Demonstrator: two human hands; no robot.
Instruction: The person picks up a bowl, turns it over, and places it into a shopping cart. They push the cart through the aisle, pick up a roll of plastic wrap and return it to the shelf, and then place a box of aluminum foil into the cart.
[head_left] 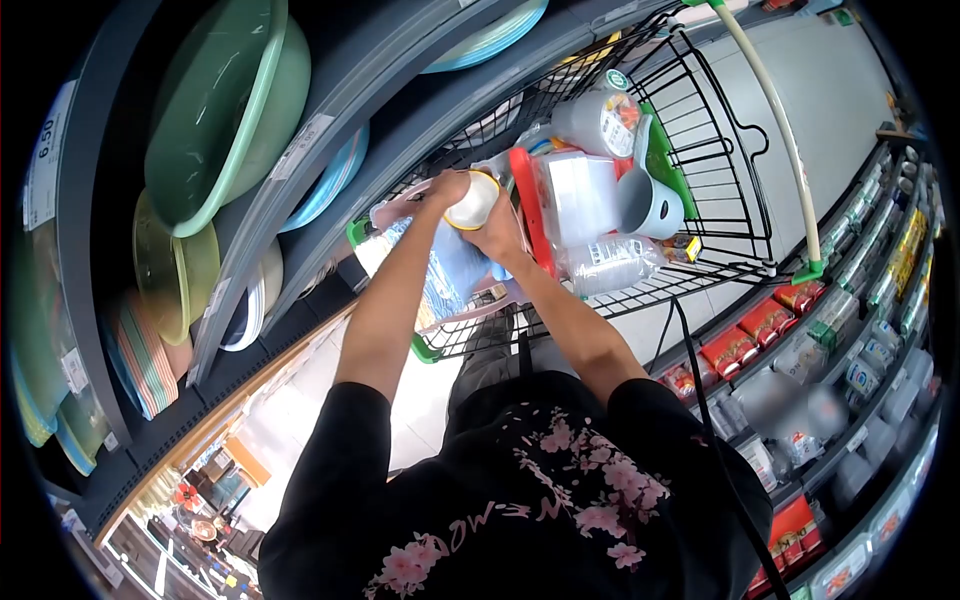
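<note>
Holding a small white cup point(473, 201) over the cart point(720, 170). Left hand point(447, 187) on the cup's far side, fingers curled on its rim. Right hand point(497, 232) under and beside the cup, fingers wrapped round it. Just below the hands, a blue pack point(452, 270). Right beside them, a red board point(530, 205), a clear box point(583, 195) and a grey scoop point(645, 205). Green bowls point(225, 100) up on the shelf.

We saw a cart point(720, 130) of black coated wire, its handle point(775, 120) smooth pale plastic. The basins point(225, 110) on the shelf looked glossy green plastic. In the cart lay a matt grey plastic scoop point(645, 205) and clear, shiny plastic tubs point(580, 195). The cup point(472, 200) in our hands looked smooth and white.
</note>
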